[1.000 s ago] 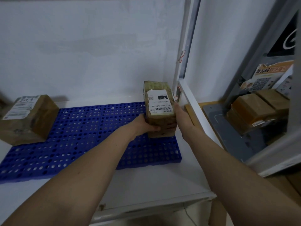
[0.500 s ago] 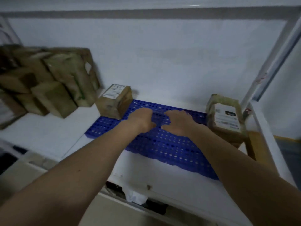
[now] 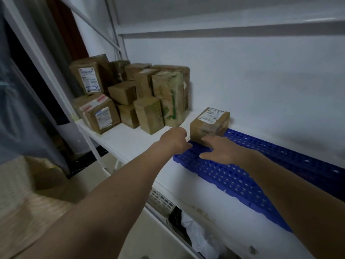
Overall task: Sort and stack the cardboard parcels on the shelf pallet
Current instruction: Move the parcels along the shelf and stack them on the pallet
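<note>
Both hands hold nothing. The right hand (image 3: 222,151), fingers spread flat, rests on the blue pallet (image 3: 242,176) just before a labelled parcel (image 3: 210,124) at centre frame. The left hand (image 3: 173,140), loosely curled, hovers just left. More parcels (image 3: 130,94) crowd the upper left.

A parcel storeroom: labelled cardboard parcels (image 3: 130,94) piled on white metal shelving (image 3: 130,141) with a blue pallet (image 3: 242,176).
</note>
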`<action>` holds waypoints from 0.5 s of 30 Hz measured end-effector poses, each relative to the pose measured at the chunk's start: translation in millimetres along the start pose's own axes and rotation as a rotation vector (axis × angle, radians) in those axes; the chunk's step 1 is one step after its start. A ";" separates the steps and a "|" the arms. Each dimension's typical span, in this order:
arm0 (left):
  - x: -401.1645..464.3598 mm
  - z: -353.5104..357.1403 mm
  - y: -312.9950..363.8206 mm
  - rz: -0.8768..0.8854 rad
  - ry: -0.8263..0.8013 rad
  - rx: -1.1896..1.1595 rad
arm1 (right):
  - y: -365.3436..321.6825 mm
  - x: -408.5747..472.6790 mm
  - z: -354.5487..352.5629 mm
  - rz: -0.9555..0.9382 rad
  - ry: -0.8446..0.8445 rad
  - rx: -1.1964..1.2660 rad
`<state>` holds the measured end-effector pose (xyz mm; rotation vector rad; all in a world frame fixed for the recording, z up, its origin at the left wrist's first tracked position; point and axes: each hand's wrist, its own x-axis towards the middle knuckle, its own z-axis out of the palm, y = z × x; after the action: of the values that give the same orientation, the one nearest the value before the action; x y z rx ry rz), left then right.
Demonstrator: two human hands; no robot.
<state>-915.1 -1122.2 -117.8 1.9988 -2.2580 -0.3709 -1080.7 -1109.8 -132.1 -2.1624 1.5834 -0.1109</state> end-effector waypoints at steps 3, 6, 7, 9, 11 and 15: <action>23.8 -7.1 -37.8 -0.004 -0.015 -0.021 | -23.2 35.2 5.6 -0.023 -0.003 0.008; 52.2 -18.7 -78.5 0.007 -0.008 -0.047 | -48.2 73.2 8.1 -0.005 0.036 -0.006; 62.8 -23.2 -92.7 0.017 -0.002 -0.042 | -56.9 86.5 8.7 0.000 0.042 -0.001; 83.3 -34.6 -120.7 0.039 -0.017 -0.025 | -77.5 113.7 9.9 0.002 0.052 0.017; 103.5 -48.0 -147.2 0.075 -0.053 0.001 | -100.2 142.4 9.9 0.016 0.072 0.029; 143.9 -74.2 -197.4 0.102 -0.055 -0.107 | -141.9 197.5 3.1 0.064 0.178 0.036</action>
<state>-726.4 -1293.8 -107.4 1.8364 -2.3082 -0.5307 -887.9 -1257.2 -116.8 -2.1217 1.7329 -0.3175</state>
